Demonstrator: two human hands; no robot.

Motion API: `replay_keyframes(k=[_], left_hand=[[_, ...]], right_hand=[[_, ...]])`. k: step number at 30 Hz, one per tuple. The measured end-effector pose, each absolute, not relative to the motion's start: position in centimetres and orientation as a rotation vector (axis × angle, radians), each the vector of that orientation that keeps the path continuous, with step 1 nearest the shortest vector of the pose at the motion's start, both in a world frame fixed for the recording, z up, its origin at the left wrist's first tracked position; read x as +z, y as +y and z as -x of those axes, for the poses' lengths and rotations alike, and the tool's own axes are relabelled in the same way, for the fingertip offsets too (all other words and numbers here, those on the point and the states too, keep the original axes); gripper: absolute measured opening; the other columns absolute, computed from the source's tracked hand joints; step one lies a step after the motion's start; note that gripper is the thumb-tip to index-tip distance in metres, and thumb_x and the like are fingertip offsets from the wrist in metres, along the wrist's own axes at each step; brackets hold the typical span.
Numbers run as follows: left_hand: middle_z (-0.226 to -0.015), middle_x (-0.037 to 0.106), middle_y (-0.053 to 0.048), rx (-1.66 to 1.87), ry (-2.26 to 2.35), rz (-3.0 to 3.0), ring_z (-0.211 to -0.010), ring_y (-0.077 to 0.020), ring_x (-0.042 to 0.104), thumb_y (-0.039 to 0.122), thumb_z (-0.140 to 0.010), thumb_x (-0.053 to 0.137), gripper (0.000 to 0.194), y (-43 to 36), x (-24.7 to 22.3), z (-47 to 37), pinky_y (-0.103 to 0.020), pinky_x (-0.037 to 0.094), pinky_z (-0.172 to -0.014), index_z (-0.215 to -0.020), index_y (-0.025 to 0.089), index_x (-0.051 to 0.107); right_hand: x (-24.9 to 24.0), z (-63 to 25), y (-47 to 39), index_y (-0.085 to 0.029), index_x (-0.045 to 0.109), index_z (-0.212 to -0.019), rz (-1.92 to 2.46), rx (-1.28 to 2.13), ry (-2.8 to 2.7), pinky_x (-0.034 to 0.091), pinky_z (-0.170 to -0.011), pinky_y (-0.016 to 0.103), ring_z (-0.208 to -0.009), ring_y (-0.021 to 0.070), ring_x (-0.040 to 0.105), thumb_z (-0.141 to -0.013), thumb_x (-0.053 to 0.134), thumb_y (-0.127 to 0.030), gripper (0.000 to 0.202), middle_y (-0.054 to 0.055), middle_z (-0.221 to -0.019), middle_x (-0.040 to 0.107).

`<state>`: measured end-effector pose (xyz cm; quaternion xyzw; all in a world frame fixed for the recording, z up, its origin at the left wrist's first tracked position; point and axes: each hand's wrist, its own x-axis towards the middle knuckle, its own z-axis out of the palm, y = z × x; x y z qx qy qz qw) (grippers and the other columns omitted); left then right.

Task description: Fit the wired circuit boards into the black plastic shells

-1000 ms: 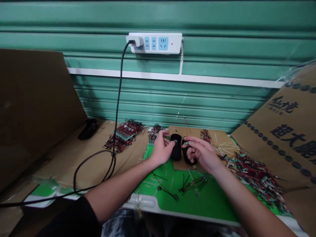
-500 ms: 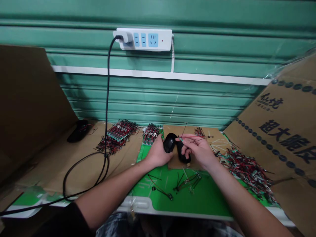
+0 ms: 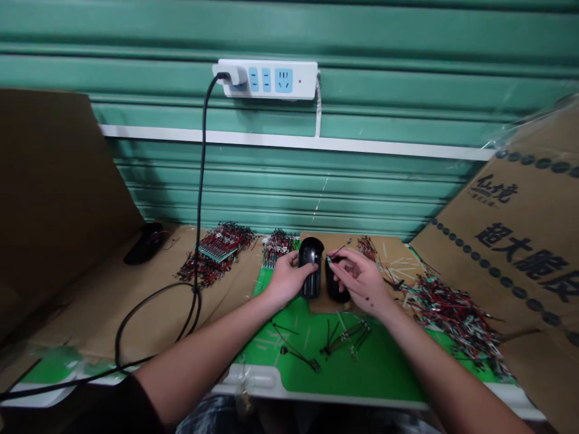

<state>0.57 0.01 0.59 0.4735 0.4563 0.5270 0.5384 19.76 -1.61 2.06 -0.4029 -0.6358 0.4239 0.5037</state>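
Note:
My left hand (image 3: 286,280) is closed on a glossy black mouse-shaped case (image 3: 311,289), thumb over its top and the other fingers along its left side. My right hand (image 3: 365,282) pinches a small circuit board with thin wires (image 3: 340,249), just right of that case. Partly under the right hand lies a second black mouse-shaped case (image 3: 333,290); the fingers hide some of it. Both cases are over a piece of cardboard (image 3: 317,305). Several loose wired boards (image 3: 350,337) lie on the green mat (image 3: 344,380) nearer to me.
Heaps of red and black wired boards stand at the right (image 3: 452,307) and left (image 3: 221,247). Another black case (image 3: 145,242) lies far left. A black cable (image 3: 201,181) hangs from the power strip (image 3: 271,78) and loops across the left side. Cardboard walls (image 3: 520,241) flank the table.
The case in my left hand now stands more upright and shows more of its surface. My right hand has turned slightly, and the wires it holds point differently. The view has shifted a little.

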Motion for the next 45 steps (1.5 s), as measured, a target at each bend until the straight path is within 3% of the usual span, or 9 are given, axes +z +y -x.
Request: replay_keyframes(k=[2,6,22,30,35,45], left_hand=[[-0.09,0.077,-0.007,1.273,1.013,-1.1,-0.083,-0.0198,0.069,0.028,-0.067,0.084,0.03,-0.19,0.87,-0.68,-0.028,0.053,-0.075,-0.093,0.014,0.076],[-0.097,0.079,-0.008,1.277,0.954,-1.105,-0.09,-0.022,0.071,0.028,-0.069,0.084,0.031,-0.61,1.23,-0.87,-0.03,0.054,-0.081,-0.095,0.014,0.078],[-0.095,0.076,-0.007,1.306,0.955,-1.175,-0.083,-0.0186,0.07,0.031,-0.07,0.086,0.034,-0.88,0.89,-1.08,-0.028,0.055,-0.076,-0.097,0.014,0.074],[-0.097,0.076,-0.008,1.304,0.959,-1.17,-0.08,-0.0178,0.07,0.03,-0.069,0.087,0.037,-0.71,0.72,-1.09,-0.027,0.056,-0.074,-0.1,0.013,0.073],[-0.097,0.077,-0.008,1.296,0.977,-1.186,-0.078,-0.0178,0.071,0.031,-0.069,0.088,0.039,-0.74,0.82,-1.01,-0.027,0.056,-0.072,-0.1,0.014,0.073],[-0.096,0.076,-0.007,1.29,0.955,-1.192,-0.079,-0.0178,0.071,0.031,-0.068,0.089,0.037,-0.73,0.54,-1.06,-0.027,0.056,-0.073,-0.097,0.015,0.073]], right_hand=[[1.95,-19.53,-1.74,-0.022,0.075,-0.109,0.976,0.843,-1.637,0.052,-0.046,0.025,-0.065,0.0142,0.06,-0.093,0.073,-0.046,0.03,0.011,-0.113,0.066],[1.89,-19.24,-1.91,-0.022,0.077,-0.112,0.974,0.669,-1.761,0.051,-0.052,0.026,-0.072,0.0156,0.061,-0.099,0.066,-0.04,0.025,0.011,-0.112,0.066],[1.48,-19.53,-1.83,-0.023,0.078,-0.109,1.016,0.716,-1.758,0.05,-0.047,0.026,-0.066,0.0145,0.058,-0.097,0.069,-0.041,0.024,0.009,-0.109,0.064],[2.11,-19.86,-2.16,-0.024,0.075,-0.115,0.969,0.464,-1.921,0.053,-0.059,0.03,-0.074,0.0173,0.063,-0.103,0.06,-0.032,0.021,0.01,-0.113,0.068],[2.35,-19.87,-2.11,-0.025,0.076,-0.116,0.939,0.368,-1.96,0.057,-0.076,0.036,-0.087,0.0221,0.068,-0.104,0.058,-0.03,0.022,0.01,-0.111,0.07],[1.9,-19.76,-1.95,-0.027,0.079,-0.115,0.944,0.395,-1.94,0.058,-0.081,0.038,-0.096,0.0251,0.069,-0.103,0.06,-0.033,0.023,0.01,-0.108,0.071]])
